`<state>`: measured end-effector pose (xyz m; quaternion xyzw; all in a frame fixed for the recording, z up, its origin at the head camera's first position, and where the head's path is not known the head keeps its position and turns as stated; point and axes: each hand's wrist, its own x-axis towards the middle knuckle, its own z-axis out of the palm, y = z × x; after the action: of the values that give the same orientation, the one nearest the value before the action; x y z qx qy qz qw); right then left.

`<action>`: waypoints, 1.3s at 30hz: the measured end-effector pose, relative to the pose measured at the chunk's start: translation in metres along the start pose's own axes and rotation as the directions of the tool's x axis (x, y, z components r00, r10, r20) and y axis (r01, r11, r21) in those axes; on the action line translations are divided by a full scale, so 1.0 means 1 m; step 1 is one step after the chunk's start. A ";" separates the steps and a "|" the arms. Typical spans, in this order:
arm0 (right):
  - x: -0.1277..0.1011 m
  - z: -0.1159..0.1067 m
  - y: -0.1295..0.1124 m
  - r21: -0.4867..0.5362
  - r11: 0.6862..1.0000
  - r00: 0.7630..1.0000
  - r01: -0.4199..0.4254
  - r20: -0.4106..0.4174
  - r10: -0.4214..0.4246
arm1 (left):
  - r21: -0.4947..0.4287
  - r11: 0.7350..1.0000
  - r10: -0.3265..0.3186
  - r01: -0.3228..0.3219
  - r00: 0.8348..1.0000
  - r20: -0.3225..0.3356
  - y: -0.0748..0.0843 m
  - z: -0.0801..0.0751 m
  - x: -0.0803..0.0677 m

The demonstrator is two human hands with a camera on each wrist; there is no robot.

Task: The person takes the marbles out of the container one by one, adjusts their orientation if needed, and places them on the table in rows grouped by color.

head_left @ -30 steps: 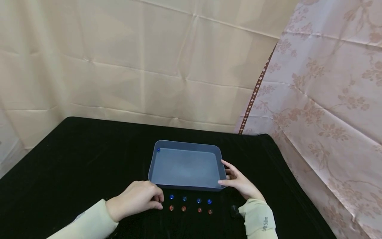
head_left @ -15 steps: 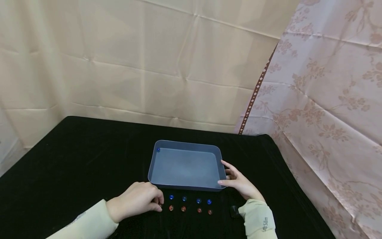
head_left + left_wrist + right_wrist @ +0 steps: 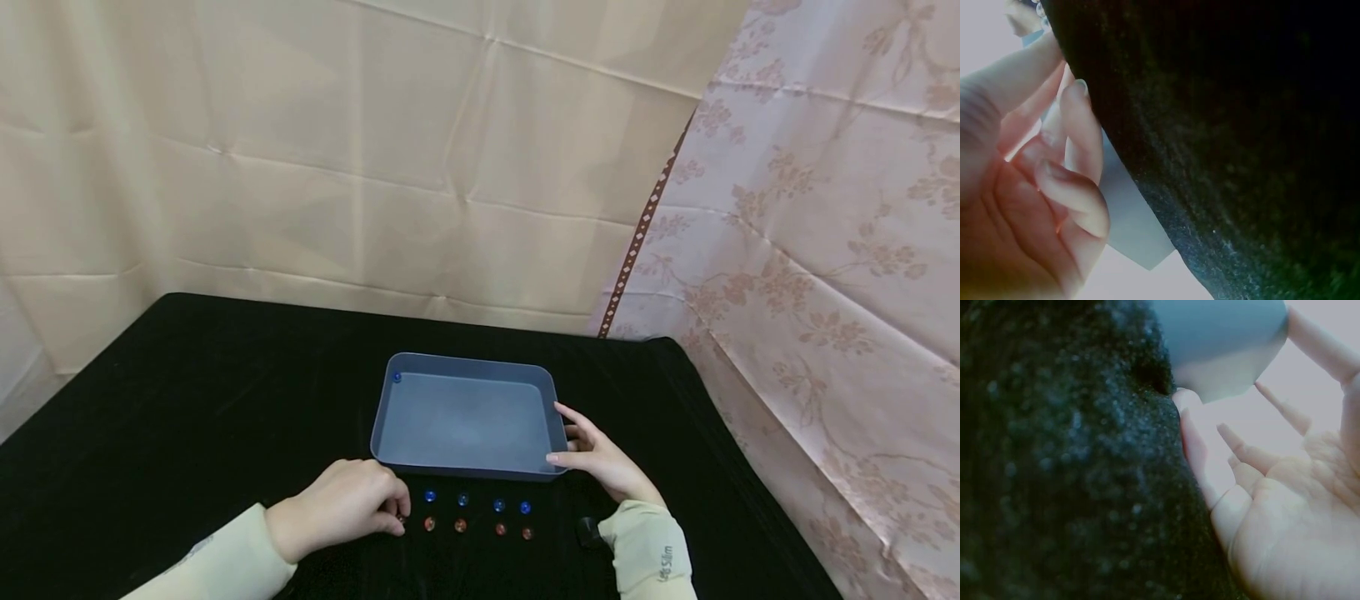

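My left hand is at the near left corner of a blue-grey rectangular tray, its thumb and forefinger pinching a small glass marble, mostly hidden by the fingertips. The left wrist view shows the other left fingers curled in toward the palm. My right hand rests at the tray's near right corner. Its fingers are spread and fairly straight, with the fingertips against the tray wall in the right wrist view. One blue marble lies inside the tray's far left corner.
In front of the tray, several blue marbles form a row. A row of several red-orange marbles lies nearer to me. A small black object is by the right sleeve. Black cloth covers the table; curtains hang behind and at right.
The left hand has shifted very slightly down and left, staying at the same marble. The right hand, tray and the rows of marbles look unchanged.
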<state>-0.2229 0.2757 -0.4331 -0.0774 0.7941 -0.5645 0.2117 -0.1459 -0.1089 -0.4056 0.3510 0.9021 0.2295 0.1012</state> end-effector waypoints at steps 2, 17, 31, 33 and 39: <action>0.000 0.000 0.000 0.001 1.000 1.000 -0.002 -0.007 0.002 | 0.010 1.000 0.004 -0.004 1.000 -0.007 0.001 0.000 0.000; 0.001 0.000 -0.001 0.001 1.000 1.000 0.004 -0.014 -0.004 | -0.020 0.999 -0.032 0.032 0.999 0.008 0.001 -0.002 -0.002; 0.001 0.001 0.000 0.002 1.000 1.000 0.010 0.005 -0.010 | -0.074 0.995 -0.066 0.064 0.997 -0.030 -0.001 -0.008 -0.006; 0.001 0.001 0.000 0.005 1.000 1.000 0.008 0.005 -0.008 | -0.085 0.994 -0.067 0.062 0.996 -0.060 -0.001 -0.010 -0.005; 0.000 0.000 0.000 0.006 1.000 1.000 0.007 0.006 -0.007 | -0.159 0.981 -0.140 0.114 0.976 -0.166 0.001 -0.020 -0.001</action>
<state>-0.2226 0.2753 -0.4330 -0.0812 0.7915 -0.5673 0.2122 -0.1513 -0.1157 -0.3875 0.2625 0.9085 0.3192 0.0613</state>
